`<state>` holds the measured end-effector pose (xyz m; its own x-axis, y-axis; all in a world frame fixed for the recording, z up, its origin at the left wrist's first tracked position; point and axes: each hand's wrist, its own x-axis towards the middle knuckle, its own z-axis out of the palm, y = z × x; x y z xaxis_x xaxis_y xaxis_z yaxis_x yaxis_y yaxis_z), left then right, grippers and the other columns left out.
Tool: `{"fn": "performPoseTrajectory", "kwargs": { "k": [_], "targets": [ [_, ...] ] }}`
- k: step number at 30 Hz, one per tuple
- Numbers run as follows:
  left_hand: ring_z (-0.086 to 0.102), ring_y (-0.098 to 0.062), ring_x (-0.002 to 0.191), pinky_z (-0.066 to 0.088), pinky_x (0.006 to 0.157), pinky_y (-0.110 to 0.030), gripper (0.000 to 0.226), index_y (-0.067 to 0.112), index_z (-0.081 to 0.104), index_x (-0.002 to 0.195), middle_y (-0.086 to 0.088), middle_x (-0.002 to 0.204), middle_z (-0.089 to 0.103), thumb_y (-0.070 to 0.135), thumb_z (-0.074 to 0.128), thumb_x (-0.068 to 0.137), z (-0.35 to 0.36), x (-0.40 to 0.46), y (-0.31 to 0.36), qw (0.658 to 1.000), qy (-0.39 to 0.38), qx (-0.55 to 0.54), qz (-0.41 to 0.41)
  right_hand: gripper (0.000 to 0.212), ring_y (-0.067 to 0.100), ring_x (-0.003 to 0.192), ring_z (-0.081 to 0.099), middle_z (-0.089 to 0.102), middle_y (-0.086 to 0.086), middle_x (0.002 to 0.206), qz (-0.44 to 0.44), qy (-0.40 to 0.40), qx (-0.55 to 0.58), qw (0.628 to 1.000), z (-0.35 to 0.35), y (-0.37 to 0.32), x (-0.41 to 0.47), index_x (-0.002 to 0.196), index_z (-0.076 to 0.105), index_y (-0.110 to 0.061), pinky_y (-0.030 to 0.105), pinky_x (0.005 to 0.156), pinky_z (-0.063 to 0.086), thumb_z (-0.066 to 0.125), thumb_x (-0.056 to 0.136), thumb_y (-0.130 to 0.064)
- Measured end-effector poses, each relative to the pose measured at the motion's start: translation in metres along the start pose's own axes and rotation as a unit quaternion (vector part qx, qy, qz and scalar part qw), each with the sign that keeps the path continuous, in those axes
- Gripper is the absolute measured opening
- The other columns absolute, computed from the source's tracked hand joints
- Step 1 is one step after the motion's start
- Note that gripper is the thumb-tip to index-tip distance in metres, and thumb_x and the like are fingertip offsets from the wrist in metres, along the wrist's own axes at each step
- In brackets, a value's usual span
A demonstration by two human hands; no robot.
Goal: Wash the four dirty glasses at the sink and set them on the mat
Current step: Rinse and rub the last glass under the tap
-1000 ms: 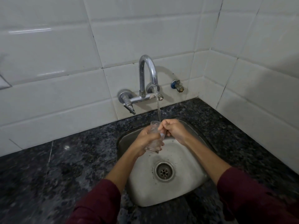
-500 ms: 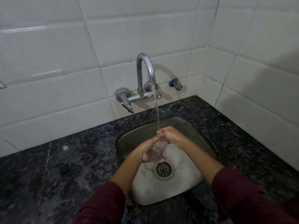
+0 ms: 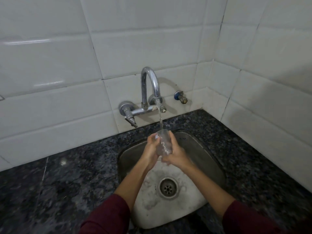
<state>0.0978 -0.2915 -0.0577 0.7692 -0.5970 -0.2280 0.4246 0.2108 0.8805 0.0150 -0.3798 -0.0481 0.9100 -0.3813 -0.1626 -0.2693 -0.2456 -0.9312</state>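
A clear glass [image 3: 163,142] stands upright under the running stream from the chrome tap [image 3: 150,86], above the steel sink [image 3: 199,149]. My left hand [image 3: 152,149] wraps its left side. My right hand [image 3: 177,153] grips its right side and base. Water pours into the glass's open mouth. The other glasses and the mat are out of view.
A dark speckled granite counter [image 3: 67,183] surrounds the sink. White tiled walls rise behind and to the right. A small blue-capped valve [image 3: 181,97] sticks out of the wall right of the tap. The drain [image 3: 168,187] sits in the basin's middle.
The glass was tipped down toward the drain half a second ago; now it is upright again, raised under the stream, with both hands around it.
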Motion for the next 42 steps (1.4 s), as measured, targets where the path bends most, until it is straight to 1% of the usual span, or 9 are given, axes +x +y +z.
{"fn": "performPoseTrajectory", "kwargs": {
  "k": [5,10,14,17,22,26,31,37,42],
  "targets": [
    [0.06,-0.015,0.081,0.049,0.069,-0.025,0.01,0.012,0.061,0.097,-0.004,0.093,0.064,0.021,0.06,0.092,-0.006,0.002,0.016,0.949,0.019,0.296,0.107,0.109,0.038,0.097,0.058,0.044,0.01,0.124,-0.113,0.023,-0.41,0.905,-0.01,-0.008,-0.01,0.14,-0.01,-0.053,0.039,0.07,0.048,0.067,0.071,-0.018],
    [0.064,-0.016,0.069,0.053,0.063,-0.024,0.013,0.004,0.066,0.085,-0.006,0.077,0.069,-0.008,0.06,0.085,-0.018,-0.005,0.023,0.978,-0.035,0.184,0.093,0.117,0.029,0.087,0.066,0.052,0.004,0.122,-0.031,-0.089,-0.082,0.992,-0.017,-0.008,-0.001,0.139,0.006,-0.058,0.039,0.065,0.056,0.076,0.063,-0.004],
    [0.068,-0.014,0.072,0.056,0.058,-0.026,0.01,-0.003,0.062,0.089,-0.004,0.088,0.073,-0.003,0.061,0.079,-0.027,-0.013,0.02,0.985,-0.111,0.075,0.104,0.091,0.024,0.069,0.065,0.062,0.015,0.111,0.048,-0.224,0.234,0.945,-0.026,-0.004,-0.001,0.137,0.03,-0.049,0.033,0.059,0.053,0.067,0.074,0.005],
    [0.068,-0.019,0.08,0.057,0.066,-0.029,0.014,-0.003,0.063,0.096,-0.009,0.096,0.072,0.001,0.059,0.082,-0.031,-0.012,0.021,0.987,-0.12,0.063,0.087,0.09,0.023,0.066,0.065,0.065,0.017,0.107,0.075,-0.204,0.204,0.955,-0.024,-0.007,-0.001,0.139,0.028,-0.047,0.033,0.057,0.054,0.068,0.076,0.003],
    [0.063,-0.026,0.084,0.053,0.075,-0.037,0.009,0.004,0.063,0.098,-0.012,0.09,0.066,0.007,0.059,0.091,-0.025,-0.009,0.025,0.977,-0.085,0.185,0.054,0.112,0.021,0.07,0.069,0.064,0.007,0.112,-0.048,-0.075,-0.204,0.975,-0.01,-0.012,0.002,0.142,0.004,-0.053,0.032,0.062,0.058,0.075,0.065,-0.013],
    [0.066,-0.02,0.081,0.054,0.07,-0.028,0.013,0.004,0.066,0.094,-0.009,0.091,0.069,0.011,0.066,0.083,-0.028,-0.011,0.024,0.974,-0.108,0.177,0.094,0.101,0.029,0.086,0.067,0.06,0.0,0.117,0.017,-0.135,0.06,0.989,-0.011,0.003,0.004,0.138,0.024,-0.052,0.036,0.062,0.053,0.078,0.064,-0.009],
    [0.059,-0.031,0.112,0.054,0.09,-0.041,0.04,0.024,0.072,0.097,-0.016,0.122,0.058,0.011,0.082,0.061,-0.022,-0.012,0.025,0.962,-0.078,0.217,0.145,0.056,0.017,0.07,0.06,0.063,0.009,0.093,0.125,-0.217,0.31,0.917,-0.01,0.024,0.005,0.121,0.048,-0.024,0.031,0.062,0.045,0.067,0.074,-0.001],
    [0.051,-0.018,0.121,0.056,0.074,-0.02,0.097,0.018,0.043,0.137,-0.006,0.14,0.043,-0.01,0.085,0.053,-0.015,-0.012,0.033,0.947,-0.051,0.292,0.123,0.062,0.01,0.082,0.057,0.062,-0.002,0.094,0.084,-0.119,0.245,0.958,0.016,0.023,0.01,0.12,0.046,-0.022,0.021,0.06,0.041,0.065,0.073,0.013],
    [0.044,-0.018,0.13,0.05,0.084,-0.013,0.11,0.017,0.031,0.145,-0.005,0.143,0.036,-0.008,0.086,0.053,-0.02,-0.009,0.034,0.913,-0.071,0.369,0.163,0.057,0.019,0.097,0.058,0.056,0.018,0.121,-0.007,-0.044,0.229,0.973,0.028,0.014,0.02,0.124,0.046,0.001,0.023,0.059,0.054,0.063,0.073,0.017]
  ]
}}
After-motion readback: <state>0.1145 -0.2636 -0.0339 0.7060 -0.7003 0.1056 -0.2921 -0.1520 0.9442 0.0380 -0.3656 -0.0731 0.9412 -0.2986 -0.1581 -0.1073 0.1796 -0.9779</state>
